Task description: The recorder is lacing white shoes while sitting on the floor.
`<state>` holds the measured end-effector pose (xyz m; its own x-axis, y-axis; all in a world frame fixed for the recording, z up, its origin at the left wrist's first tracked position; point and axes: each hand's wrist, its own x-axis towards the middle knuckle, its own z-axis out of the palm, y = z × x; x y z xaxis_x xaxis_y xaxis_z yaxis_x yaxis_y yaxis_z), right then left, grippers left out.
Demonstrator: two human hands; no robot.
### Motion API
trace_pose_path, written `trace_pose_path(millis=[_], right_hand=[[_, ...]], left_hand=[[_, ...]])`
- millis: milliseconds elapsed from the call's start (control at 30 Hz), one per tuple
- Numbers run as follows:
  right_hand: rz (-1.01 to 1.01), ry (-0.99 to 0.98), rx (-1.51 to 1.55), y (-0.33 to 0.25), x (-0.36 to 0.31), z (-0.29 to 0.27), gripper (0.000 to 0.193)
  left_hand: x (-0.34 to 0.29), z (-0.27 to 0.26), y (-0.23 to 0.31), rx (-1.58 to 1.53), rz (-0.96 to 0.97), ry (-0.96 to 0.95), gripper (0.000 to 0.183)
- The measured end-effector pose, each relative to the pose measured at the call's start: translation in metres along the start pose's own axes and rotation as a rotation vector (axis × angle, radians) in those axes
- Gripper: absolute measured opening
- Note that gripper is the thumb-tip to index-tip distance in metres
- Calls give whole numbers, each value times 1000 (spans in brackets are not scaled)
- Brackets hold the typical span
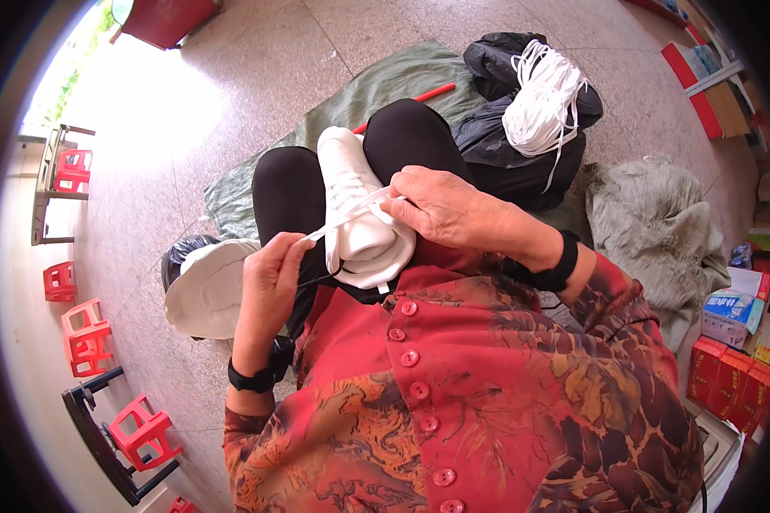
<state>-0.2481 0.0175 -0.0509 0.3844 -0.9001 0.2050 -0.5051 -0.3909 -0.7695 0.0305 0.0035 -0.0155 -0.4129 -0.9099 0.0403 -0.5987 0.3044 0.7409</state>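
Observation:
A white lace-up shoe (346, 175) is held between my black-clad knees, its toe pointing away and its opening towards me. White lacing crosses its front, and something white and rolled shows inside the opening. My left hand (274, 274) pinches a white shoelace (338, 224) left of the opening. The lace runs taut across the shoe to my right hand (436, 205), whose fingers are closed on it beside the upper right edge. A hank of white laces (546, 98) rests on black plastic bags (513, 158) beyond my right knee.
A pale shoe-shaped item (214, 289) lies by my left leg. Beneath my legs spreads a green woven sheet (316, 115) with a red rod (435, 92) on it. Grey-green cloth (646, 239) lies at right, near red boxes (731, 380). Red stools (143, 433) stand at left.

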Motion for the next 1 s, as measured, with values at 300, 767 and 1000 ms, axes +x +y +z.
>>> trace_pose_path(millis=[300, 767, 1000], right_hand=[[20, 6, -34, 17, 5, 1, 18], [-129, 66, -144, 7, 15, 18, 13], [-168, 15, -193, 6, 10, 19, 8]], left_hand=[[7, 24, -7, -40, 50, 33, 17], [5, 29, -13, -131, 4, 122, 14], [5, 24, -12, -21, 44, 101, 9]])
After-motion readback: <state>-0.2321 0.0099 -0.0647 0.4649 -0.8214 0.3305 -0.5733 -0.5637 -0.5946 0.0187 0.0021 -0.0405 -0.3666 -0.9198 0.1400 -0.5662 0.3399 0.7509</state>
